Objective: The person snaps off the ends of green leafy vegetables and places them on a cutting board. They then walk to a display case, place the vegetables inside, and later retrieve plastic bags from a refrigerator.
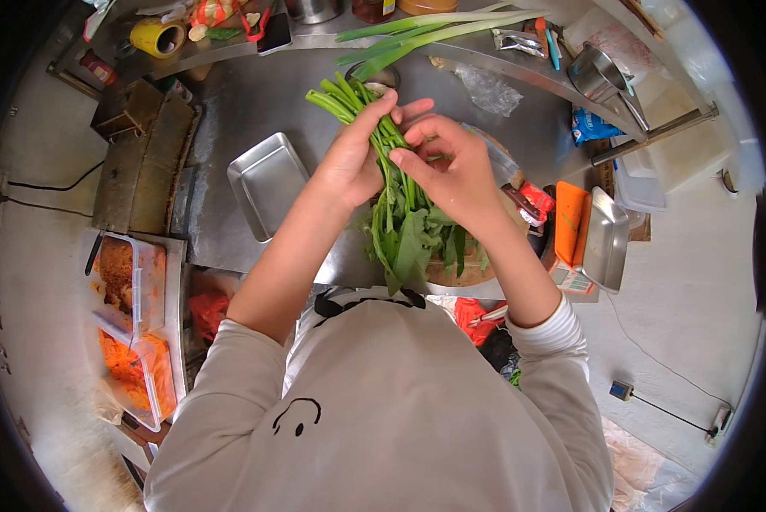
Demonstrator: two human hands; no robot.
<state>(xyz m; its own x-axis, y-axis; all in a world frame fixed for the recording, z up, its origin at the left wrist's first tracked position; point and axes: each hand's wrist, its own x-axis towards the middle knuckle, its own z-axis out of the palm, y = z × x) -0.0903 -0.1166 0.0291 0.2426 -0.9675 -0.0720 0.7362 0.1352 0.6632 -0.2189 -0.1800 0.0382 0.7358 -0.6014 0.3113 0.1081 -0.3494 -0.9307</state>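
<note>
A bunch of leafy green vegetables (pixel 410 243) hangs over the near part of the steel counter, its thick pale-green stems pointing up and away to the left. My left hand (pixel 355 160) is wrapped round the stems from the left side. From the right, my right hand (pixel 453 175) closes its thumb and curled fingers on the stems a little lower down. The leaves droop toward me, partly covering a round wooden cutting board (pixel 461 275). Left of my left forearm lies a shallow rectangular metal tray (pixel 269 186) with nothing in it.
Long leeks (pixel 434 32) lie along the raised shelf at the back. Under it sits a crumpled clear plastic bag (pixel 489 88). Another metal tray (pixel 605 241) and an orange box (pixel 570 220) stand right. Plastic tubs of red food (pixel 142 367) are at left.
</note>
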